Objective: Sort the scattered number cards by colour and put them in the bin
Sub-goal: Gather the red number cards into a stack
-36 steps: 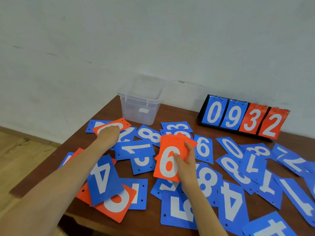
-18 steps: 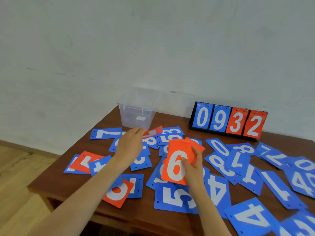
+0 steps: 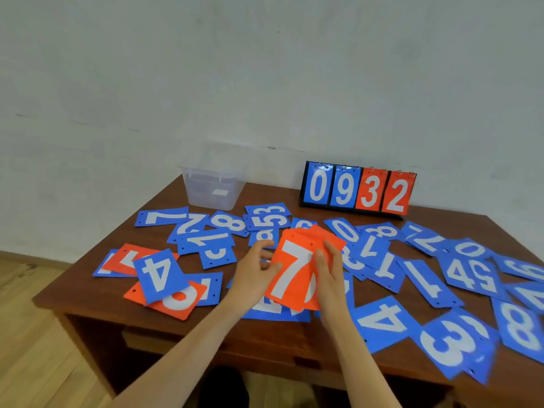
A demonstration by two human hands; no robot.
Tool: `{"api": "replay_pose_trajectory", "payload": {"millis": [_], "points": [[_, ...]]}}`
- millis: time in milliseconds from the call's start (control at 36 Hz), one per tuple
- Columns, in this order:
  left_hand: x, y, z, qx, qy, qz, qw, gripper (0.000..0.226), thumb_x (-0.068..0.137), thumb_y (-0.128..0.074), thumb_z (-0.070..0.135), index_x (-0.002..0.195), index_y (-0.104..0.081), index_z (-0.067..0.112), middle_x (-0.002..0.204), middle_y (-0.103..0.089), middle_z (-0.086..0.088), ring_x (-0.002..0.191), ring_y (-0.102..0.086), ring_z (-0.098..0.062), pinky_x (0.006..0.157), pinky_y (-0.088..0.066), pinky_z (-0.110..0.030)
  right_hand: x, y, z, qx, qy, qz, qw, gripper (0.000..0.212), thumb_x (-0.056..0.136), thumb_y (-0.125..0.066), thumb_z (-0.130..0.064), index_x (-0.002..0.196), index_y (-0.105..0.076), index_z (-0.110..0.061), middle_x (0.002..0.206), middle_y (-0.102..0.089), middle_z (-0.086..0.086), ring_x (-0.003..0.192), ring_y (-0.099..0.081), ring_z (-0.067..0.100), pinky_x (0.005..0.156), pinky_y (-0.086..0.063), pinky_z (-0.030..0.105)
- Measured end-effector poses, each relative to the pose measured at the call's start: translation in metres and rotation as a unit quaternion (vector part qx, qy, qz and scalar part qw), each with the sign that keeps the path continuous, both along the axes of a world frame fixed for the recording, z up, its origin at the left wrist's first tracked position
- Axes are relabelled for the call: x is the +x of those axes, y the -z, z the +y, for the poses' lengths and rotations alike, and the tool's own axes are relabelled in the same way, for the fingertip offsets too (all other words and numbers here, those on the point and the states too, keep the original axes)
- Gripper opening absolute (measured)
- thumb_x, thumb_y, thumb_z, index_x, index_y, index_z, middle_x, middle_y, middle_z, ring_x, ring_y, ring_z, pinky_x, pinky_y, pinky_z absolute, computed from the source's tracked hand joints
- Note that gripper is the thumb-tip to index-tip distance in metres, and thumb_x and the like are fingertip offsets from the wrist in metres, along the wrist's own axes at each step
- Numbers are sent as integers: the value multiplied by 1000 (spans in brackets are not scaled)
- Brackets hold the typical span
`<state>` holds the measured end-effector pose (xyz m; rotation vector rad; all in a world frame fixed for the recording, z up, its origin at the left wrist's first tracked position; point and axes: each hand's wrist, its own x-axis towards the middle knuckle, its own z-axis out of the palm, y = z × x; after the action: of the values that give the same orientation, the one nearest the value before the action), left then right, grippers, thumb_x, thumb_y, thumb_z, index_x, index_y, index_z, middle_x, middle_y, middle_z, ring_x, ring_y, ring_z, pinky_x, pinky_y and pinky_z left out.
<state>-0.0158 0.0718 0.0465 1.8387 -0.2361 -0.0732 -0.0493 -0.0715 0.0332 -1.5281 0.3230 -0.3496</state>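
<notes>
Orange cards [image 3: 290, 275], one stack, are gripped by two hands: left hand [image 3: 253, 276] and right hand [image 3: 331, 275].

Your reach to the clear bin [image 3: 212, 191] at the far left is open from above; only flat blue cards [image 3: 223, 223] lie before it. Bare counter [image 3: 272, 193] shows between the bin and the upright scoreboard [image 3: 357, 189], which blocks the far middle. The wall [image 3: 265, 83] stands close behind both.

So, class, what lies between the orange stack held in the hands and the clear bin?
In the head view, between the orange stack and the bin lie a blue 8, a blue 5 and more blue ones, overlapping.
</notes>
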Motion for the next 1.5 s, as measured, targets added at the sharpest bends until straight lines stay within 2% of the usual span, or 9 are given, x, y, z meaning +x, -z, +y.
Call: {"api": "replay_pose_trajectory", "payload": {"millis": [194, 278, 444, 667, 889, 1056, 1194, 1333, 1500], "points": [[-12, 16, 21, 142, -35, -78, 986, 43, 91, -61, 26, 131, -46, 19, 118, -52, 4, 108, -52, -10, 86, -42, -20, -4, 8, 11, -38, -10, 4, 999, 63, 90, -63, -24, 138, -27, -42, 140, -36, -5, 104, -50, 15, 75, -53, 33], [-10, 28, 53, 279, -32, -90, 956, 47, 92, -59, 31, 134, -46, 15, 132, -47, 0, 125, -42, -16, 102, -37, -27, -4, 8, 12, -29, -11, 9, 999, 61, 91, -61, -24, 138, -26, -42, 139, -35, -7, 104, -50, 15, 75, -53, 32], [-13, 41, 111, 448, -82, -41, 889, 57, 91, -56, 40, 139, -40, 14, 142, -37, -3, 133, -31, -21, 107, -33, -32, -7, 9, 17, -26, 1, 8, 1000, 61, 91, -61, -24, 139, -27, -40, 144, -35, -2, 112, -53, 23, 77, -55, 36], [-23, 50, 131, 486, -118, -25, 866, 47, 94, -51, 41, 132, -51, 14, 133, -46, -1, 123, -41, -18, 98, -39, -28, -10, 13, 31, -14, 0, 18, 1000, 60, 91, -61, -22, 138, -28, -40, 144, -35, -1, 118, -49, 23, 88, -52, 45], [-21, 53, 123, 532, -89, -49, 841, 40, 100, -39, 33, 133, -50, 14, 143, -41, 0, 130, -38, -16, 96, -44, -32, -15, 17, 33, -13, -5, 18, 1000, 59, 92, -60, -21, 138, -28, -39, 143, -35, -1, 107, -49, 15, 62, -48, 22], [-17, 51, 107, 459, -3, 9, 888, 72, 90, -50, 53, 147, -30, 14, 157, -12, 1, 145, -11, -19, 114, -24, -36, -15, 15, 28, -2, 4, 15, 1000, 60, 92, -60, -20, 139, -28, -37, 143, -36, -1, 100, -48, 12, 60, -46, 21], [-4, 54, 95, 403, 31, -16, 914, 59, 93, -54, 40, 143, -39, 13, 157, -15, 1, 144, -15, -17, 114, -23, -35, -15, 17, 26, -12, 7, 13, 1000, 59, 92, -60, -21, 139, -28, -37, 142, -36, -2, 100, -47, 11, 60, -45, 20], [8, 49, 90, 511, 63, -109, 850, 43, 97, -47, 35, 131, -54, 9, 155, -21, -4, 142, -17, -20, 113, -25, -34, -16, 19, 24, -18, 16, 14, 1000, 59, 92, -60, -21, 139, -28, -35, 144, -36, 0, 109, -48, 15, 68, -48, 24], [20, 31, 95, 585, 186, -107, 782, 40, 99, -43, 30, 135, -46, 14, 143, -44, -5, 128, -43, -21, 104, -39, -35, -15, 19, 21, -26, 16, 12, 999, 59, 92, -60, -21, 139, -28, -36, 144, -35, -1, 109, -46, 14, 71, -48, 25]]}}
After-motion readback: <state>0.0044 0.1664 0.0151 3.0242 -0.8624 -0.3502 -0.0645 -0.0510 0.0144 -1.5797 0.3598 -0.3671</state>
